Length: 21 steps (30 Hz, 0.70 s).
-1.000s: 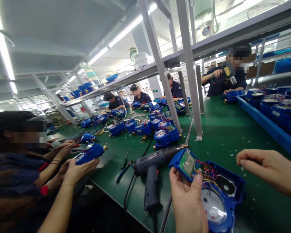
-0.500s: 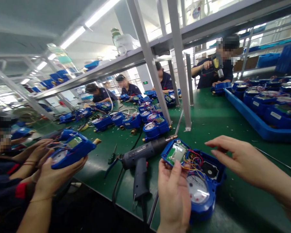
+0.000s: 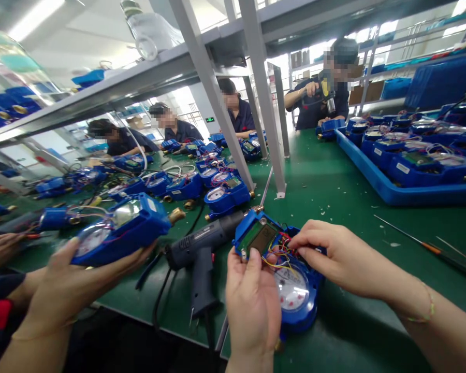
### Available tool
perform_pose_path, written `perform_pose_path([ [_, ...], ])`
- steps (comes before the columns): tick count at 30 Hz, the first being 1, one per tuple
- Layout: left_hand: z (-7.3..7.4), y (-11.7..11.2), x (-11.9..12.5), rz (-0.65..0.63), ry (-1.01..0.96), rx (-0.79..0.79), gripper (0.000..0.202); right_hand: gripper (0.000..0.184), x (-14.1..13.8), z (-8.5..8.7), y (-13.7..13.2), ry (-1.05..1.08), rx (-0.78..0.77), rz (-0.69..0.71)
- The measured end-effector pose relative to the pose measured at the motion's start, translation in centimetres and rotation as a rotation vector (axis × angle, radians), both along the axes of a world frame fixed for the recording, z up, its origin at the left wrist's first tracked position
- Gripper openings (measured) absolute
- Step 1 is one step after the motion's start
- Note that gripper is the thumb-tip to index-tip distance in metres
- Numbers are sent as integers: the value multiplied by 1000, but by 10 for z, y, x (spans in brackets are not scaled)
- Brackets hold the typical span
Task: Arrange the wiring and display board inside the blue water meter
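We see a blue plastic water meter with a round white dial lying open near the front edge of the green table mat, with red and yellow wires on top of it and a small green screen board at its far end. Our left hand holds the meter by its left side, thumb up by the board, and our right hand pinches its fingertips at the wires. Just to the left lies a grey hot air gun, a co-worker's hand grips another blue meter, and a long blue tray full of meters sits well apart on the right.
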<state>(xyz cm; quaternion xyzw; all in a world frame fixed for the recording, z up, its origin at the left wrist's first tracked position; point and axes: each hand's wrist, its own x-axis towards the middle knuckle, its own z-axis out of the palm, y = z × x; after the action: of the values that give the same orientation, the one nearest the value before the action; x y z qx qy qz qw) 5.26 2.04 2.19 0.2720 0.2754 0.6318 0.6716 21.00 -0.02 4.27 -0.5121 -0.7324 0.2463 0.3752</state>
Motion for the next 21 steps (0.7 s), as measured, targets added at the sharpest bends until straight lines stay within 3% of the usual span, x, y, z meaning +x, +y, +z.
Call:
perform_pose_path([
  [12,1,3,3,-1,26,11,28,14,1,-11,5,-58,100,-141],
  [21,5,5,3,14,108,-90,17,15,19,-2,5,-30,68,-237],
])
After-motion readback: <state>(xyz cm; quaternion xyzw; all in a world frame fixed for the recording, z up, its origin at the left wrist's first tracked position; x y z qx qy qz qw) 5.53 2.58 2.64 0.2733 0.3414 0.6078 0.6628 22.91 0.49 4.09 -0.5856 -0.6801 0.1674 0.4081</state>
